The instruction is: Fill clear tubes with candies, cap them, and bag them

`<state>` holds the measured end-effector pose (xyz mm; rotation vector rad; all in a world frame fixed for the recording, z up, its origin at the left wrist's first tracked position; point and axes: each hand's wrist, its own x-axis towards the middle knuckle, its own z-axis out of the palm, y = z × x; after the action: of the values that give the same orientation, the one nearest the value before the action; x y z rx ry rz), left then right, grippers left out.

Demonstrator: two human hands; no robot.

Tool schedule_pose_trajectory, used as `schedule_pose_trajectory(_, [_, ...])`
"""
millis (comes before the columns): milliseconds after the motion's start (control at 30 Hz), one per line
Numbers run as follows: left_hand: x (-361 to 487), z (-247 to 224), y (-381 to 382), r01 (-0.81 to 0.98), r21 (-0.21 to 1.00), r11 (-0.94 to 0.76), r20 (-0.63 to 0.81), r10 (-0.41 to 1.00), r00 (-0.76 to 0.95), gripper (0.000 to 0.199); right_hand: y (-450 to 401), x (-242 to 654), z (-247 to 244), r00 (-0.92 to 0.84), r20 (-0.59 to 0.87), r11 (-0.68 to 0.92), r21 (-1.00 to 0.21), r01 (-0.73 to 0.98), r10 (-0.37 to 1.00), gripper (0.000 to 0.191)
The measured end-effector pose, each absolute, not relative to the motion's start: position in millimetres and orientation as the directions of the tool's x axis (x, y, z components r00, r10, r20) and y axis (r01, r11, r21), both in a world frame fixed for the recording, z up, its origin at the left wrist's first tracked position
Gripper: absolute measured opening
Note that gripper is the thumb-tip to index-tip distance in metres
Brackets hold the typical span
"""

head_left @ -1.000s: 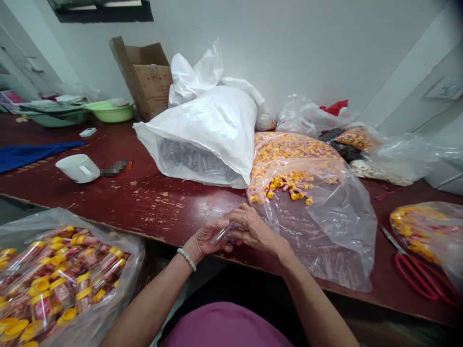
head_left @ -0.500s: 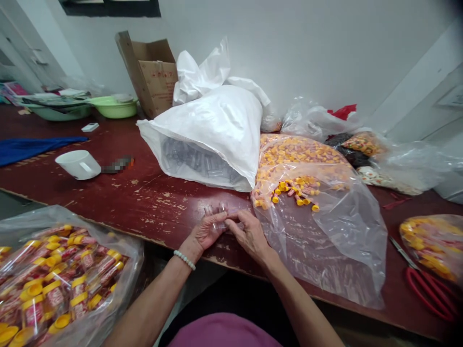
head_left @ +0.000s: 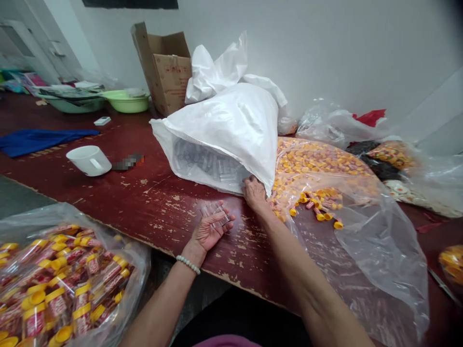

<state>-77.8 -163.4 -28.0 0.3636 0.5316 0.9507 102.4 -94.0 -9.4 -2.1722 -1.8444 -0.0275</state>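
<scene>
- At the far left, filled tubes (head_left: 56,303) with yellow caps lie in an open plastic bag (head_left: 143,270), beside the table (head_left: 133,207).
- The left hand (head_left: 209,232) is palm up, near the table edge. Its fingers are partly curled, and it has a loose hold of a few clear tubes (head_left: 216,212); how many, I cannot tell. These lie slanting across the fingers.
- The white sack (head_left: 231,115) lies beyond the left hand, its mouth towards the person. Inside, loose tubes (head_left: 227,177) lie at mixed angles; the nearest ones are just left of the right fingers, some with the long axis roughly sideways.
- The right hand (head_left: 254,192) is at the right corner of this mouth and is the nearer hand to the loose tubes. Its fingertips are hidden, so I cannot tell how far they are open or if they hold something.
- To the right, yellow-topped pieces (head_left: 320,202) lie at a clear bag (head_left: 383,241).
- Compared with the earlier frame, the right hand is away from the left and at the sack; the left palm is more open, and the view is shifted.
</scene>
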Motion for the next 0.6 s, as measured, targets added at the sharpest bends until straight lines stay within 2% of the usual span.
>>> schedule_pose_trajectory(200, [-72.8,-26.0,-165.4,-0.644,0.569,0.512,-0.285,0.857,0.43,0.027,-114.1,115.9,-14.9,0.221,0.289,-0.13,-0.305,0.944,0.931,0.044])
schedule_pose_trajectory(233, [-71.8,-26.0,-165.6,-0.634,0.584,0.506,-0.285,0.86,0.423,0.027,-120.2,116.4,-14.8,0.236,0.318,-0.114,-0.358,0.927,0.918,0.044])
schedule_pose_trajectory(300, [-69.8,-26.2,-166.5,-0.61,0.622,0.492,-0.276,0.866,0.417,0.026,-135.1,114.8,-14.8,0.302,0.356,-0.044,-0.581,0.813,0.884,0.039])
schedule_pose_trajectory(367, [-67.2,-26.8,-168.4,-0.578,0.668,0.469,-0.253,0.874,0.416,0.025,-153.0,108.9,-15.1,0.398,0.298,0.062,-0.86,0.507,0.867,0.034])
schedule_pose_trajectory(433, [-63.7,-27.6,-171.7,-0.555,0.709,0.436,-0.222,0.884,0.411,0.025,-172.5,98.4,-15.3,0.441,0.168,0.128,-0.985,0.119,0.881,0.037])
schedule_pose_trajectory(500, [-59.0,-28.4,-176.2,-0.566,0.726,0.392,-0.179,0.901,0.395,0.025,-191.4,84.6,-15.1,0.437,0.068,0.16,-0.971,-0.177,0.897,0.04])
schedule_pose_trajectory(600, [-51.5,-29.4,-183.8,-0.614,0.714,0.337,-0.114,0.921,0.373,0.026,-214.1,63.7,-14.2,0.408,-0.002,0.182,-0.894,-0.41,0.913,0.041])
